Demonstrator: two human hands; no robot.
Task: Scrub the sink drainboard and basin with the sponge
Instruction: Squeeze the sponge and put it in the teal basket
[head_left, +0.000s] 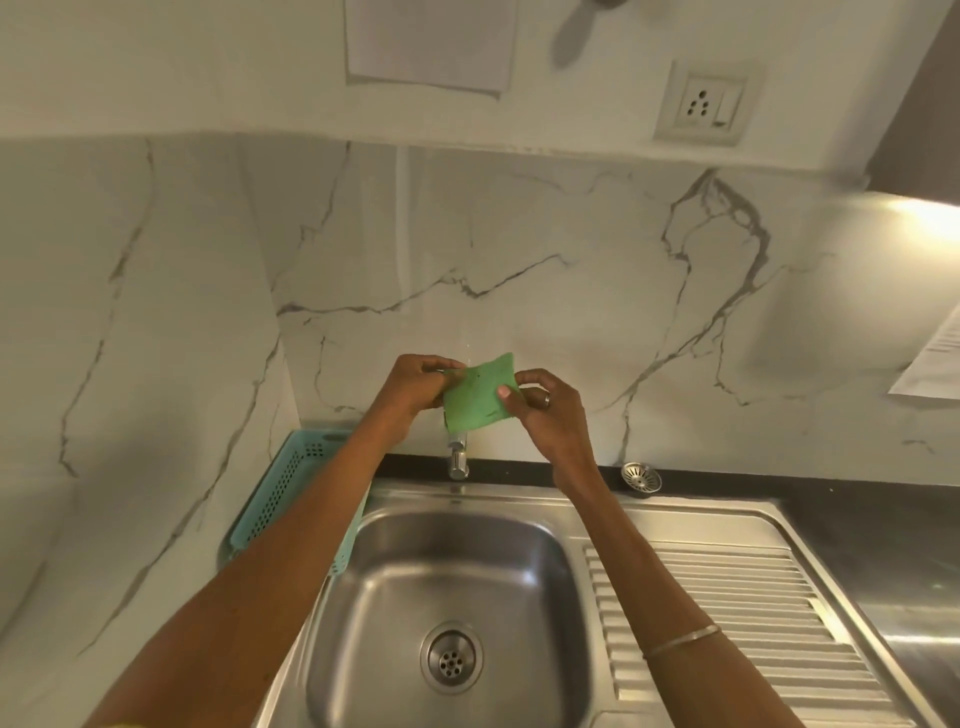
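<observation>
A thin green sponge pad (475, 397) is held up in front of the marble wall, above the tap (458, 460). My left hand (415, 387) pinches its left edge and my right hand (543, 408) pinches its right edge, thumb on the front. Below lies the steel sink basin (524, 566) with its round drain (451, 657) in the middle. The ribbed drainboard (727, 603) stretches to the right of the basin. The sponge hides the upper part of the tap.
A turquoise perforated basket (291, 488) leans against the wall left of the basin. A loose metal strainer (640, 475) sits on the black counter strip behind the drainboard. A wall socket (709, 104) is high on the right. Paper (935, 364) hangs at the right edge.
</observation>
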